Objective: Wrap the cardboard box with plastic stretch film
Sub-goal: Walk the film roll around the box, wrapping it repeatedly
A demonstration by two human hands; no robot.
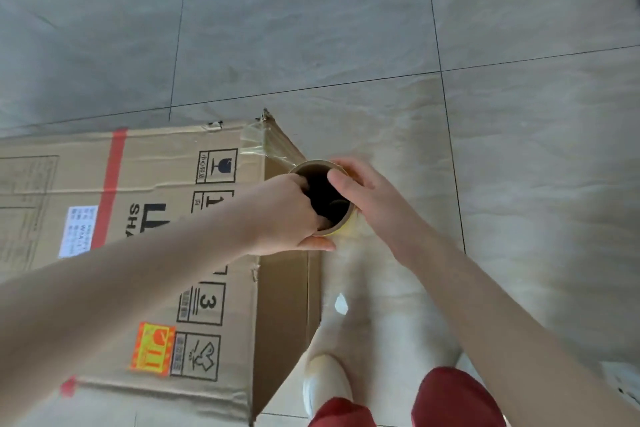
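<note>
I see my left hand [287, 215] hooked inside the brown cardboard core of the upright clear stretch-film roll [323, 199], grip curled shut; my right hand [363, 198] clasps its rim at three o'clock. Film [266, 146] stretches toward eleven o'clock onto the creased brown corrugated cardboard box [156, 253].

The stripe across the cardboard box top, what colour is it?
Red stripe, clearest in the head view.

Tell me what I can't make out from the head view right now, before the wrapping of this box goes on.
- Cardboard box: its left part and near end are cut off by the frame; the left arm hides some printing.
- Stretch film roll: seen end-on; left hand and right hand cover its sides, so the film left is unknown.
- White label: text too small and blurred.
- Film on the far corner: its extent is unclear, being transparent.
</note>
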